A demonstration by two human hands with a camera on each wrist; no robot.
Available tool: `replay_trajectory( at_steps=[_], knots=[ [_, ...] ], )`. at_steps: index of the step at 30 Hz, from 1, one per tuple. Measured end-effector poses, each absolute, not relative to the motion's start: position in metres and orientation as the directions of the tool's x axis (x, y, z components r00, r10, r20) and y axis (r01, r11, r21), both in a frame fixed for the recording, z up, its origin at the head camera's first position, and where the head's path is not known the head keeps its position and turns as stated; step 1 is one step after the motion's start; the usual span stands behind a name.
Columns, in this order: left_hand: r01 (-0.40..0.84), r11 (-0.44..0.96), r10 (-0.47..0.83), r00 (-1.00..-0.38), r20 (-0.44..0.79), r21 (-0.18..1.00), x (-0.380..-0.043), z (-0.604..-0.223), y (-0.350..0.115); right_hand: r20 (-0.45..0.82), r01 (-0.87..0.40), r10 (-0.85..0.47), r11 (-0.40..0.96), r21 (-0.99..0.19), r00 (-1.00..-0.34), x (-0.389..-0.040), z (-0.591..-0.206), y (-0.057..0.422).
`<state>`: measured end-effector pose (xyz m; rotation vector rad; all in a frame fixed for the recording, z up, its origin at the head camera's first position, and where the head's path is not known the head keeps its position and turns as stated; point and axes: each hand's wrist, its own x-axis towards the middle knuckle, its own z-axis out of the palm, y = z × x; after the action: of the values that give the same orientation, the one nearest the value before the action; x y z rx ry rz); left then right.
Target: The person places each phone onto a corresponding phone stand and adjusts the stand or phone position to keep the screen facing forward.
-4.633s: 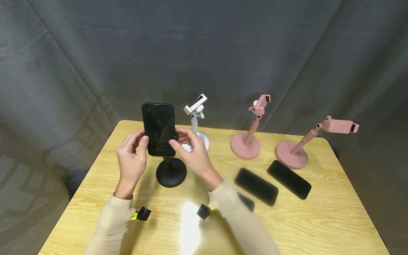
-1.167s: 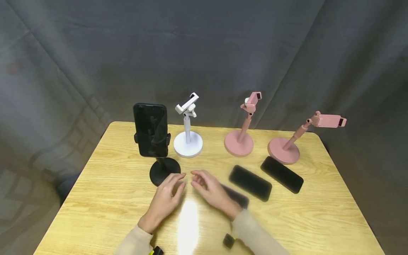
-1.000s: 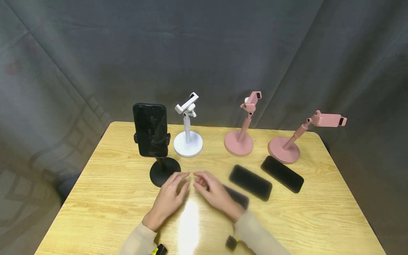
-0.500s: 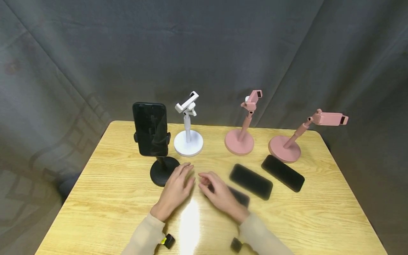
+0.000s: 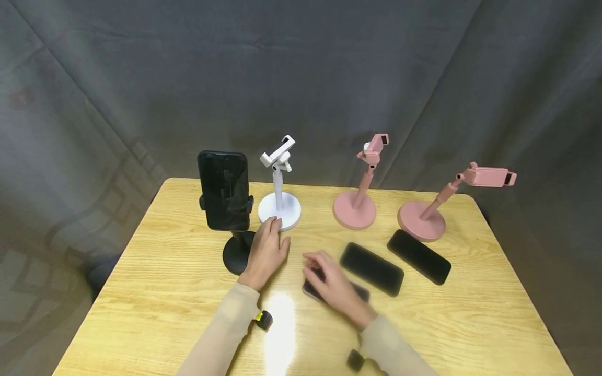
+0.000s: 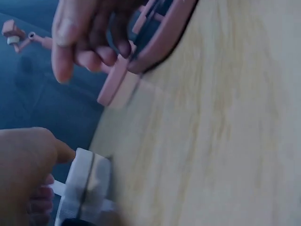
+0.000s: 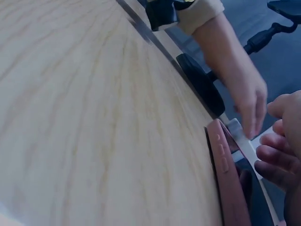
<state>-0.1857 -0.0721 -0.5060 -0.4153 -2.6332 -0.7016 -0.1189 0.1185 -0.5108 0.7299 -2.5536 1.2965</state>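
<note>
My left hand (image 5: 267, 252) reaches past the black phone stand (image 5: 237, 256), fingers extended to the front edge of the white phone stand's base (image 5: 277, 209). In the left wrist view a fingertip lies right at that white base (image 6: 87, 179); whether it touches I cannot tell. A black-screened phone (image 5: 224, 190) stands upright in the black stand's clamp. My right hand (image 5: 331, 282), fingers loosely bent and holding nothing, hovers over a phone (image 5: 359, 291) lying on the table. That phone's pink edge (image 7: 225, 165) shows beneath the fingers in the right wrist view.
Two pink phone stands (image 5: 355, 210) (image 5: 420, 221) stand at the back right, clamps raised. Two more dark phones (image 5: 371, 269) (image 5: 418, 256) lie face up in front of them. A grey curtain (image 5: 301, 94) hangs behind the wooden table (image 5: 155, 292).
Both hands have let go of the phone, which stays in the black stand. My left hand has since moved forward to the white base; the right has drifted slightly right over the nearest phone.
</note>
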Motion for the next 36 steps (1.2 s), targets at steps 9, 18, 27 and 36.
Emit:
replay_trajectory(
  at_steps=[9, 18, 27, 36],
  knots=[
    [0.323, 0.874, 0.181, -0.910, 0.374, 0.363, -0.192, -0.516, -0.071, 0.425, -0.521, -0.302, 0.459, -0.720, -0.853, -0.121, -0.501, 0.119],
    [0.303, 0.912, 0.209, -0.923, 0.324, 0.277, -0.189, -0.508, -0.068, 0.435, -0.533, -0.310, 0.435, -0.725, -0.845, -0.125, -0.489, 0.117],
    [0.350, 0.913, 0.268, -0.902, 0.340, 0.209, -0.179, -0.499, -0.058, 0.442, -0.520, -0.275, 0.468, -0.714, -0.854, -0.143, -0.480, 0.118],
    [0.385, 0.901, 0.298, -0.884, 0.361, 0.200, -0.175, -0.499, -0.056, 0.510, -0.548, -0.211, 0.426, -0.720, -0.834, -0.147, -0.452, 0.107]
  ],
)
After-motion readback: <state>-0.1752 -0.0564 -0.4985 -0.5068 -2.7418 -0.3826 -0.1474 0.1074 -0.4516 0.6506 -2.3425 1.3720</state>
